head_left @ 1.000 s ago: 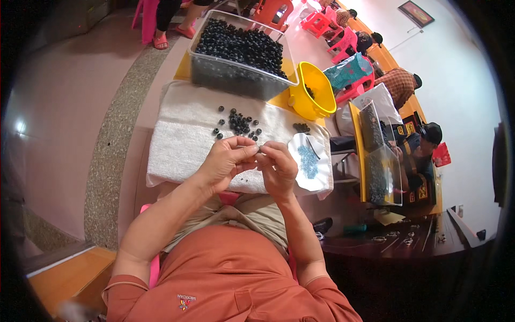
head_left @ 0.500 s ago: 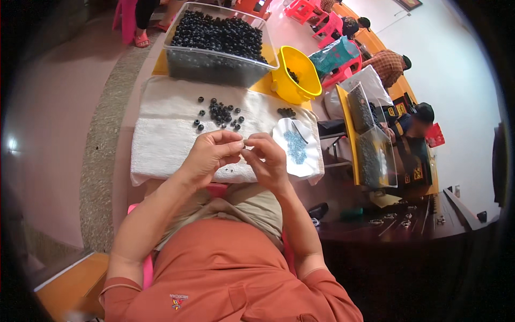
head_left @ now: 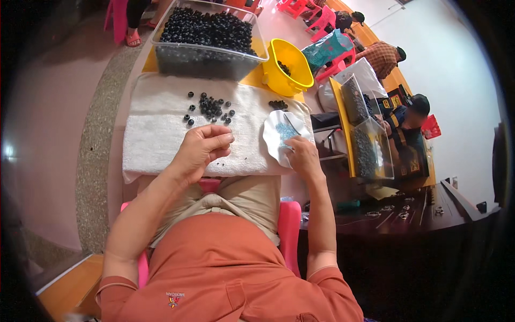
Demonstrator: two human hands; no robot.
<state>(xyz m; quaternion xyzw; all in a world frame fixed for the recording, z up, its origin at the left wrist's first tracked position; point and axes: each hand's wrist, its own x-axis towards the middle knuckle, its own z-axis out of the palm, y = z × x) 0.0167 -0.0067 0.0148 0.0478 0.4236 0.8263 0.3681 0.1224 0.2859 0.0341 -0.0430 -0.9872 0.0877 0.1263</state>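
My left hand hovers above the white cloth, thumb and forefinger pinched together; whatever sits between them is too small to make out. On the right, my right hand reaches over a white wavy-edged dish, its bunched fingertips at the small light-blue pieces there. Those fingertips are partly hidden, so what they hold cannot be seen. Beyond my left hand lies a loose group of round black beads. A smaller cluster of dark beads rests behind the dish.
A white cloth covers the table before me. At its far side stand a clear bin full of black beads and a yellow basket. To the right, other people sit near a table with clear bins.
My right hand has left my left hand and moved right, onto the dish of blue pieces. My left hand keeps its pinch over the cloth. The view has shifted slightly.
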